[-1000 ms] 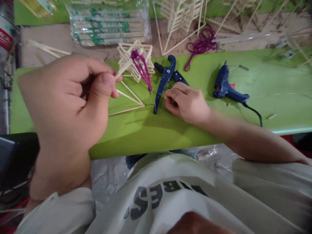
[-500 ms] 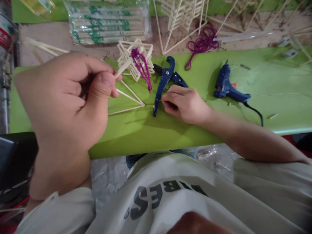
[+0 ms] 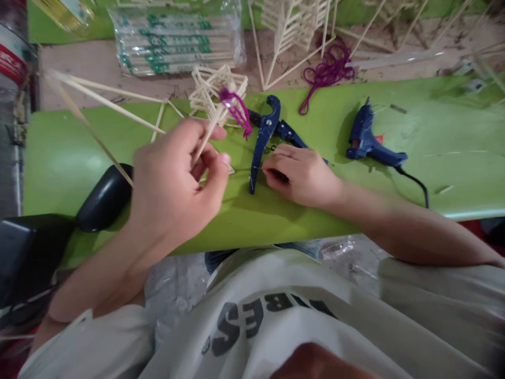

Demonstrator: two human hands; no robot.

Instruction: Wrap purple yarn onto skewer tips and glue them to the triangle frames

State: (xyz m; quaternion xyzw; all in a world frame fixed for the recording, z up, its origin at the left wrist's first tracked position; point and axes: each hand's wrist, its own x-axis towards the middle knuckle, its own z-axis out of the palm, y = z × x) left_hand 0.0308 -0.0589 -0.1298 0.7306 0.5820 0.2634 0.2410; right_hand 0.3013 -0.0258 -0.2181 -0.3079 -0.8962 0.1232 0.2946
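Observation:
My left hand (image 3: pixel 177 179) is closed around a pale wooden stick (image 3: pixel 210 129), with thumb and fingers bent about its lower part. A purple cord (image 3: pixel 239 111) is fixed at the stick's upper tip and hangs off in a loop. My right hand (image 3: pixel 302 176) rests low over the table, finger and thumb pinched together; a thin pale strand juts from the pinch. Just left of those fingers lies a blue hand cutter (image 3: pixel 264 137), its other handle partly under the hand. Behind the purple cord sits a small lattice of sticks (image 3: pixel 203 89).
A blue glue gun (image 3: pixel 365 139) with a black cable lies right. A bundle of purple cord (image 3: pixel 329 68), a bag of wrapped chopsticks (image 3: pixel 177 42) and a larger stick frame (image 3: pixel 292 31) stand behind. A black computer mouse (image 3: pixel 105 200) and a stick triangle (image 3: pixel 114 105) lie left.
My left hand has moved right and away from the camera, with the stick and cord tilting along. The mouse and stick triangle at the left are now uncovered. My right hand has barely moved.

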